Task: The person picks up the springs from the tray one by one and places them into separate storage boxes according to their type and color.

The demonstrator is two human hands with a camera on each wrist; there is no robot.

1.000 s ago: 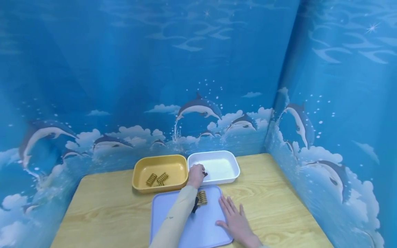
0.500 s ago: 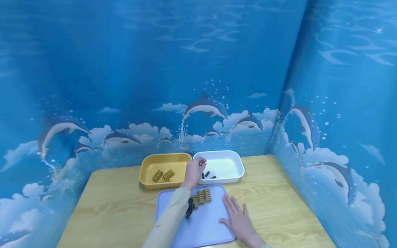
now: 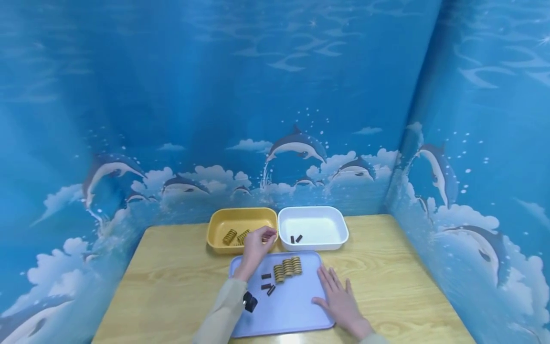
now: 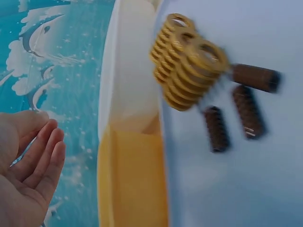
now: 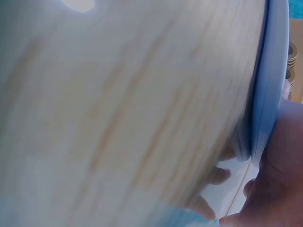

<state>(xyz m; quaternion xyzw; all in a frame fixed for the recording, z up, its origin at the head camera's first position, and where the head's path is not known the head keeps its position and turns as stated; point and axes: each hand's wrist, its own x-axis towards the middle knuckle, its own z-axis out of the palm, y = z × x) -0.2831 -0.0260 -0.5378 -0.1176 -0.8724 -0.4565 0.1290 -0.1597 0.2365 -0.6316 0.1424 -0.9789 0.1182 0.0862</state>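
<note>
My left hand [image 3: 258, 246] hovers over the front right corner of the yellow container [image 3: 213, 231]. Its fingers bend loosely, thumb close to the fingertips, and the left wrist view shows nothing held. Below lies a lavender tray [image 3: 296, 306] bearing three gold coil springs [image 3: 288, 267] in a row. Left of them are three short, dark brown ridged pins [image 3: 266, 286]. Flat, with fingers spread, my right hand [image 3: 341, 303] rests at the tray's right edge. More gold springs [image 3: 229, 237] lie in the yellow container, partly hidden by my left hand.
A white container [image 3: 313, 229] with two dark pins [image 3: 299, 238] stands right of the yellow one, close beside it. Both sit behind the tray on a wooden table [image 3: 386, 267]. A blue dolphin-print curtain [image 3: 258, 95] closes off the back and right.
My left hand has moved from the white container left and nearer me. One of three pins seen there earlier no longer shows. The tray's pins are now uncovered. My right hand stays put.
</note>
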